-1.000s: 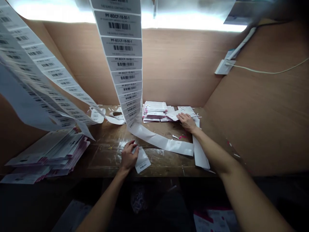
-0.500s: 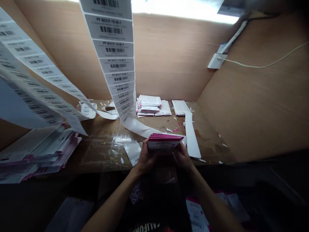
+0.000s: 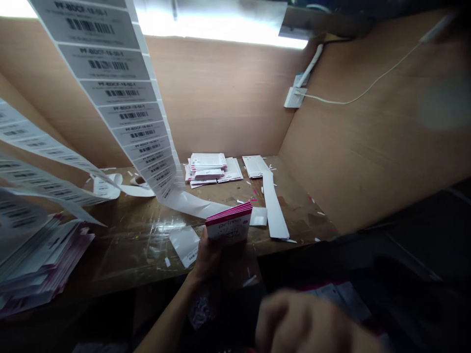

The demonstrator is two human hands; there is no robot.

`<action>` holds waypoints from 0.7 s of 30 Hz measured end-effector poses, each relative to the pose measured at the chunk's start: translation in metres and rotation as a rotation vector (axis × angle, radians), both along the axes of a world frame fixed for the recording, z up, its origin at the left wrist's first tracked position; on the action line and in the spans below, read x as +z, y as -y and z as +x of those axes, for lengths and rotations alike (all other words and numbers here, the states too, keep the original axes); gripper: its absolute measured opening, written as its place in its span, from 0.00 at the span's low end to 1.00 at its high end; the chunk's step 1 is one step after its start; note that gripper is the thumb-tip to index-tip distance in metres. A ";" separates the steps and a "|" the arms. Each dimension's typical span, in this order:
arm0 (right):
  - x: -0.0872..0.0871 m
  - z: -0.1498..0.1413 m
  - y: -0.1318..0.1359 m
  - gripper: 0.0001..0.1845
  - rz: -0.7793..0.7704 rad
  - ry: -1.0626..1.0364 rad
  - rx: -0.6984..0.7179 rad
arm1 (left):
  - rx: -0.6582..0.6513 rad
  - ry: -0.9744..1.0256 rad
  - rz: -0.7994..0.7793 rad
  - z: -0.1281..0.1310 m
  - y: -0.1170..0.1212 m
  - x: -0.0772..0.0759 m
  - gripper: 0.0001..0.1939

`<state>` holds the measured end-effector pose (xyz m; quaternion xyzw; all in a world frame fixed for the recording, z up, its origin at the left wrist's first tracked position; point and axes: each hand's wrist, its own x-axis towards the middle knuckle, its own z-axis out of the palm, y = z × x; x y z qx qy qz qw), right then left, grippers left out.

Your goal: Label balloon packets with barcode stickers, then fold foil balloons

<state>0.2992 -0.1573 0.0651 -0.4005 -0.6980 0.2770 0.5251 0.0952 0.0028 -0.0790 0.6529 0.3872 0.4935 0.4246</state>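
My left hand (image 3: 207, 255) grips a small stack of white packets with magenta edges (image 3: 230, 226) above the front of the table. The packets stand nearly upright, and printed letters face me. My right hand (image 3: 307, 323) is off the stack, low and close to the camera. Its fingers look bent but are smeared by motion, so I cannot make out whether they hold anything. Just behind the stack, a long strip of barcode labels (image 3: 127, 110) runs down from the upper left onto the table. A loose label piece (image 3: 185, 245) lies beside my left hand.
Several white packets (image 3: 208, 166) are piled at the back, with another packet group (image 3: 253, 166) to their right. A blank paper strip (image 3: 275, 208) reaches the front edge. At left are a large packet pile (image 3: 47, 264) and more label strips (image 3: 40, 142). A socket box (image 3: 294, 97) hangs on the wall.
My right hand has let go of the packets and moved down and right, toward the camera. The stack, now only in my left hand, has tilted. The view has turned right.
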 end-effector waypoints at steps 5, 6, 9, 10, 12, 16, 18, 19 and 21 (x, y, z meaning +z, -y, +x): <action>-0.023 0.065 -0.141 0.25 -0.172 0.230 -0.802 | 0.054 0.301 -0.315 0.000 0.004 0.011 0.25; -0.030 0.077 -0.170 0.23 -0.325 0.443 -0.931 | 0.055 0.382 -0.404 0.000 0.005 0.013 0.28; -0.053 0.102 -0.224 0.21 -0.591 0.764 -1.001 | -0.018 0.602 -0.597 -0.002 0.009 0.024 0.35; -0.061 0.107 -0.232 0.21 -0.627 0.793 -0.990 | -0.057 0.657 -0.638 -0.005 0.010 0.028 0.36; -0.075 0.112 -0.236 0.16 -0.672 0.833 -0.961 | -0.130 0.723 -0.709 -0.013 0.013 0.037 0.35; -0.090 0.118 -0.231 0.15 -0.710 0.928 -0.899 | -0.212 0.774 -0.857 -0.031 0.017 0.049 0.29; -0.093 0.120 -0.229 0.16 -0.705 0.954 -0.884 | -0.232 0.810 -0.926 -0.036 0.018 0.050 0.27; -0.093 0.122 -0.228 0.16 -0.702 0.960 -0.879 | -0.238 0.832 -0.954 -0.037 0.019 0.050 0.26; -0.091 0.124 -0.225 0.17 -0.695 0.959 -0.872 | -0.242 0.867 -0.990 -0.036 0.020 0.049 0.25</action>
